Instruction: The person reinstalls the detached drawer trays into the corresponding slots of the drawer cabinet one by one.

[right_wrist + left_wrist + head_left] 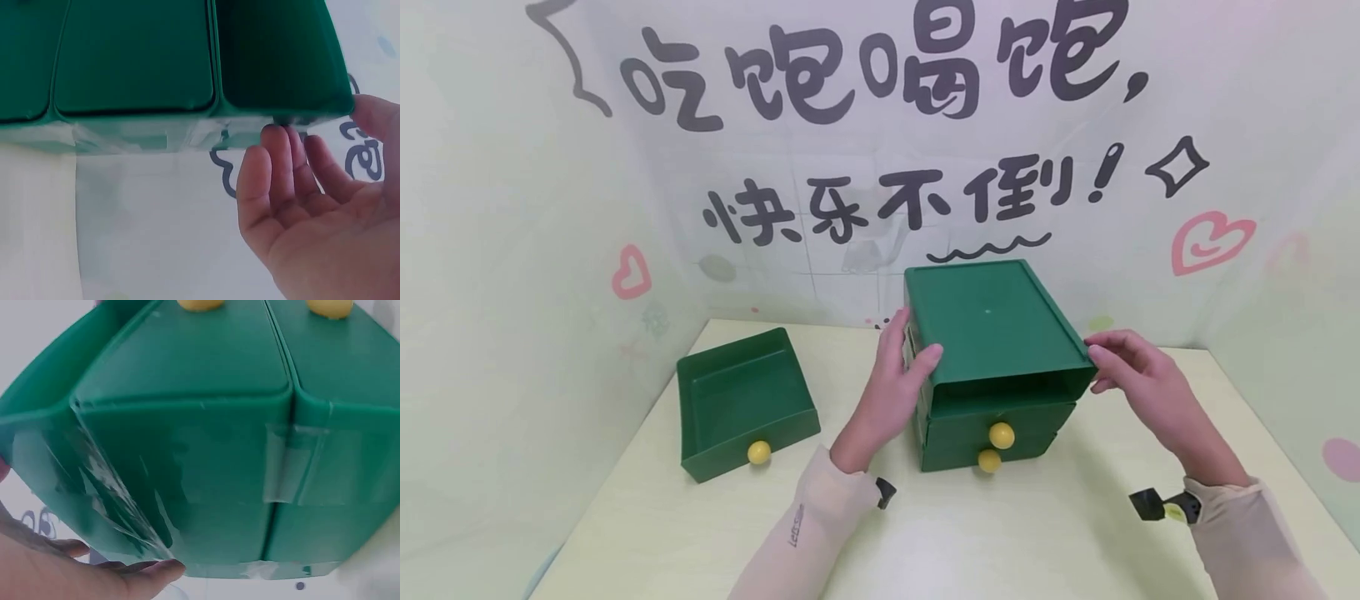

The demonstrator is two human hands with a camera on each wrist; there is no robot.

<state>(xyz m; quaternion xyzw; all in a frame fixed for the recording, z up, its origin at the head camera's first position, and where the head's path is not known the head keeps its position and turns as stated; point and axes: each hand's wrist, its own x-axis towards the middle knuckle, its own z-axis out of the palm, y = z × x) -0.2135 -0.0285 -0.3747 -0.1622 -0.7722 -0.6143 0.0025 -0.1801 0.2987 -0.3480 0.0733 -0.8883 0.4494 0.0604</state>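
Head view: the green cabinet (1003,321) points its front nearward, long axis running back (left hand (889,385) and right hand (1144,385) touch it, unclenched).

Your front approach ran over the near tabletop (1015,542) to the topmost slot (1007,393) of the green cabinet (1000,325), which gaped toward you; below it, two yellow knobs (1002,435) jutted out. Your left hand (891,379) and right hand (1138,383) obstructed the flanks. Your left forearm (831,508) crossed the gap beside the loose drawer (718,461). The wall (1150,292) limited room behind.
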